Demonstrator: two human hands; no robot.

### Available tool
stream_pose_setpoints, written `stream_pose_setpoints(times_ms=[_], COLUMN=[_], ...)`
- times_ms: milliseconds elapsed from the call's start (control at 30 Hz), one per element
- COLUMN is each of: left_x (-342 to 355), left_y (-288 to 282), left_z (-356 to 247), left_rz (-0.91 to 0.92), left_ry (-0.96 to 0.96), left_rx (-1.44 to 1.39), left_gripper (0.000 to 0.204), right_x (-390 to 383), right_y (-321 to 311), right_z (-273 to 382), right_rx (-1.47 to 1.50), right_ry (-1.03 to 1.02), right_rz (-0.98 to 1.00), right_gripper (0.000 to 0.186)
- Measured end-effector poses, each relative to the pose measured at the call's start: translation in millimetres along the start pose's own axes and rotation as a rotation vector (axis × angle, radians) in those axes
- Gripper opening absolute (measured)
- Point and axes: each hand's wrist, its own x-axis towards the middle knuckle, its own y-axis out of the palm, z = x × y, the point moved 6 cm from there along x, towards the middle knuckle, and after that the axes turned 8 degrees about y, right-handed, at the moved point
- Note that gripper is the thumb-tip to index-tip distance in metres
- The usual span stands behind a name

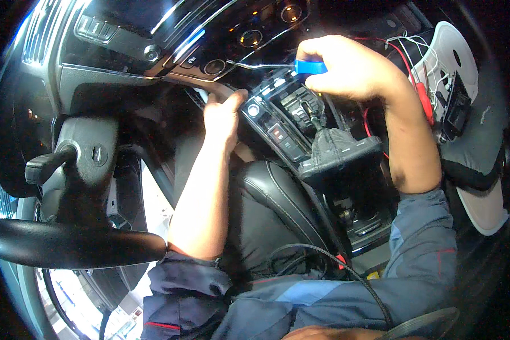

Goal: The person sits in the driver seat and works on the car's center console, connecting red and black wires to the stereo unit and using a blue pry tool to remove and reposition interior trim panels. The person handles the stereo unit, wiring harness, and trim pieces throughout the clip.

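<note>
Evidently, the right hand [345, 71], at the upper centre of the frame, is wrapped round the blue handle of a pry tool [310, 67], fingers curled over it. The tool's thin, bent metal shaft [260, 66] runs leftward from the grip, and its far end lies at the lowest round dial [214, 68] on the dashboard trim. Two more dials, the middle dial [250, 38] and the upper dial [291, 13], sit up and to the right of that one. The left hand [222, 119], left of centre, is beside the edge of the centre console [283, 136], its thumb pointing up toward the upper right; the other fingers are partly hidden, so I cannot tell whether they pinch anything. Between the two forearms, the console has an exposed cavity, with a grey shifter boot [334, 144] tilted over its lower part. The steering wheel [79, 243] fills the lower left, with a stalk [45, 167] above it. Near the upper right, white wires [430, 45] tangle in front of a pale curved panel [462, 42], and a red clip [424, 102] hangs close to the right forearm. A dark cable [374, 294] loops across the person's lap at the lower centre.
</note>
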Motion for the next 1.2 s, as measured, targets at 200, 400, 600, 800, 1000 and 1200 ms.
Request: stream_pose_setpoints(times_ms=[200, 400, 600, 800, 1000, 1200], left_x=[-4, -25, -40, -45, -45, -54], left_y=[-2, -22, -21, -16, -19, -20], left_z=[-9, -34, -12, -17, -11, -12], left_rz=[-0.109, -0.225, -0.167, -0.174, -0.123, -0.071], left_ry=[0.151, 0.306, 0.007, 0.007, -0.095, -0.195], left_rx=[0.164, 0.281, -0.011, 0.023, -0.131, -0.337], left_gripper=[0.038, 0.053, 0.026, 0.021, 0.02, 0.025], right_x=[6, 4, 2, 2, 0, 1], right_y=[21, 34, 41, 42, 38, 44], right_z=[-19, -28, -41, -40, -34, -38], right_rx=[0.35, 0.514, 0.63, 0.68, 0.627, 0.696], right_ry=[0.161, 0.142, 0.197, 0.207, 0.194, 0.227], right_rz=[0.082, 0.016, 0.05, 0.059, 0.054, 0.127], right_gripper=[0.018, 0.014, 0.019, 0.017, 0.015, 0.029])
